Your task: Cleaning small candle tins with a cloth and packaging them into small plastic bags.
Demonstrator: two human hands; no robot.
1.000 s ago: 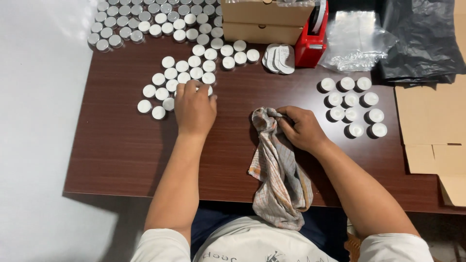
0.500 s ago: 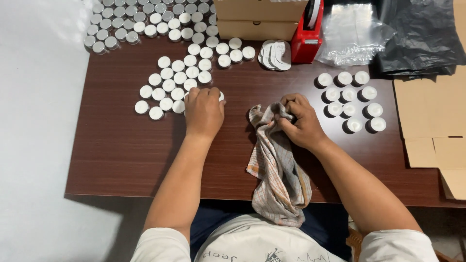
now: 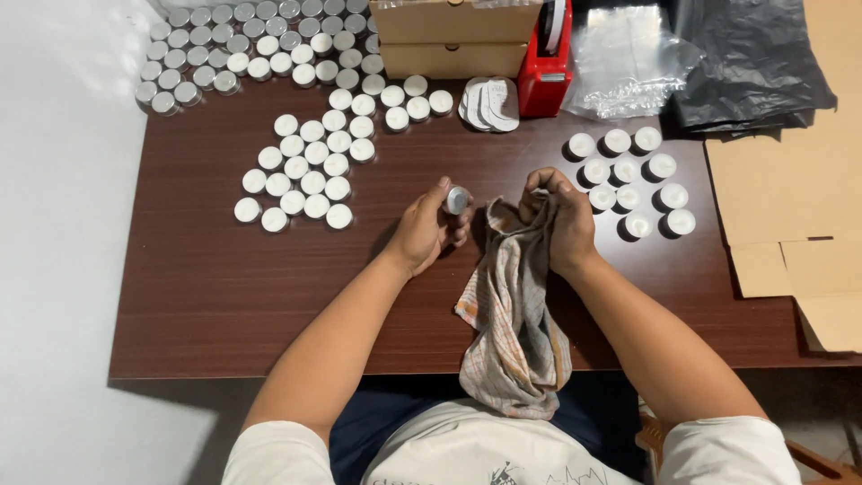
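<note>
The left hand (image 3: 424, 232) holds one small silver candle cup (image 3: 457, 199) in its fingers. At its 3 o'clock, the right hand (image 3: 558, 218) is closed on a checked cloth (image 3: 516, 314).

A small round tealight (image 3: 457, 199) in a silvery metal cup sits pinched in the fingertips of the left hand (image 3: 426, 230), lifted off the worktop (image 3: 224, 287) and tilted so its metal underside shows. Just beside it, a checked grey-and-orange cloth (image 3: 516, 310) is bunched in the right hand (image 3: 558, 218), its loose end draping down over the worktop's near edge.
</note>
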